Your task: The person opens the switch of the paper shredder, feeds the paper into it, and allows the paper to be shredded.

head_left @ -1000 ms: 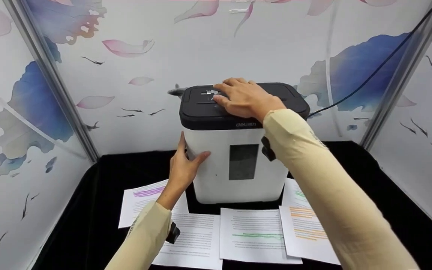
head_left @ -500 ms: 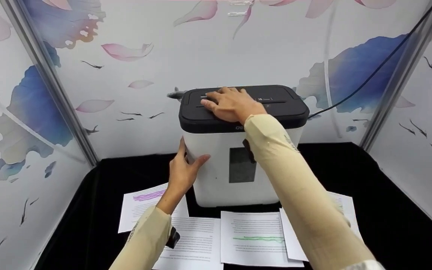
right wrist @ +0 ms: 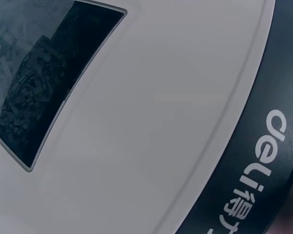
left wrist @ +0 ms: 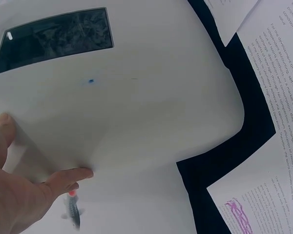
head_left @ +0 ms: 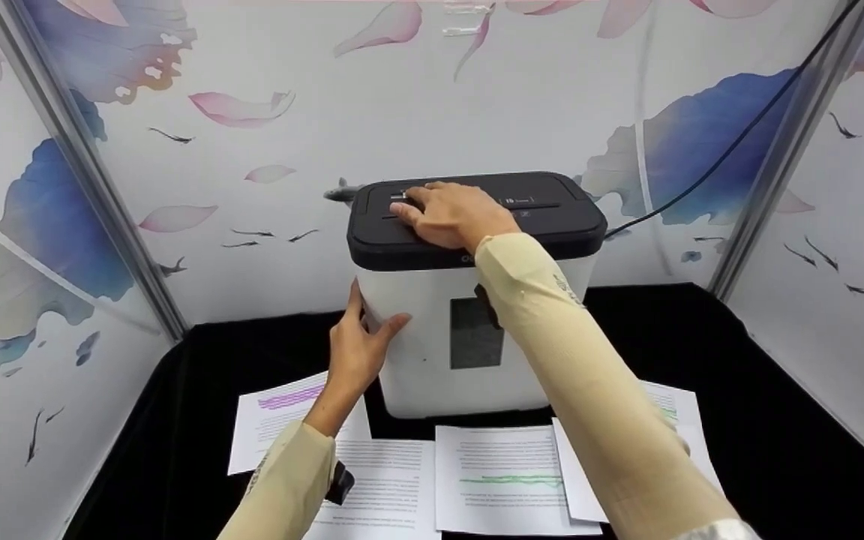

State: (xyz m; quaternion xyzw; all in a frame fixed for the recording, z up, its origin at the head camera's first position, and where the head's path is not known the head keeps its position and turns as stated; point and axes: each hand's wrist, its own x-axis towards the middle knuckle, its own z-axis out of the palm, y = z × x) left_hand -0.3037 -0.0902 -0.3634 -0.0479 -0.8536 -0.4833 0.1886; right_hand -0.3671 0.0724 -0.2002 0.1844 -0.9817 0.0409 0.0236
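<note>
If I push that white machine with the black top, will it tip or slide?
The machine might tip if pushed high, since it looks narrower below its black top. It looks smooth, so probably slippery to grip. The dark, cloth-like surface beneath may resist sliding.

Shredder [head_left: 436, 322] blocks the middle; its half-hidden right side looks passable.

The head view is brighter than both wrist views
</note>
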